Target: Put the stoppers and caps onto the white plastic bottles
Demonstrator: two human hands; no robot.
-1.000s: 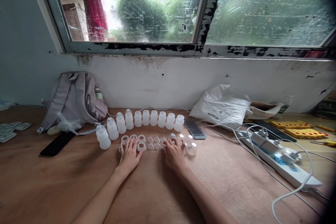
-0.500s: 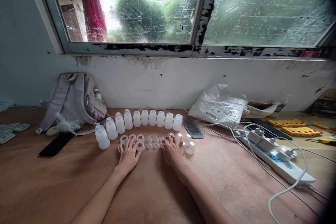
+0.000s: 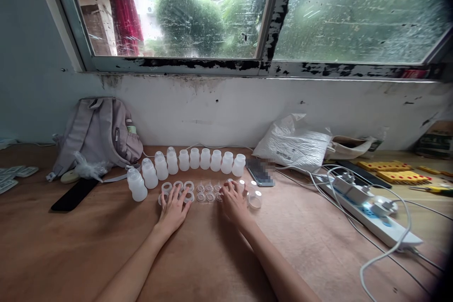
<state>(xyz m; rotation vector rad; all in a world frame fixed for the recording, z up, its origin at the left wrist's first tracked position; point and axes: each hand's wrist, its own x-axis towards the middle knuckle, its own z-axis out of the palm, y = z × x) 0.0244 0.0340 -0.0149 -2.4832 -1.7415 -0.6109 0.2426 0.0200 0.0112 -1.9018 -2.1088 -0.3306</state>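
Both hands lie flat and open, palms down, gripping nothing. The left hand (image 3: 174, 210) rests its fingertips on the white rings (image 3: 178, 188) at centre frame; the right hand (image 3: 233, 202) touches the small clear caps (image 3: 209, 192) just beside them. To sort these well, I'd judge a light fingertip press best, sliding one piece at a time so neighbours stay lined up. Forearms stretch straight forward over the surface (image 3: 88, 245). Behind curves a row of bottles (image 3: 194, 159); a power strip (image 3: 375, 219) lies at right

Grey backpack (image 3: 99, 134), black phone (image 3: 73, 194), power strip (image 3: 371, 214)
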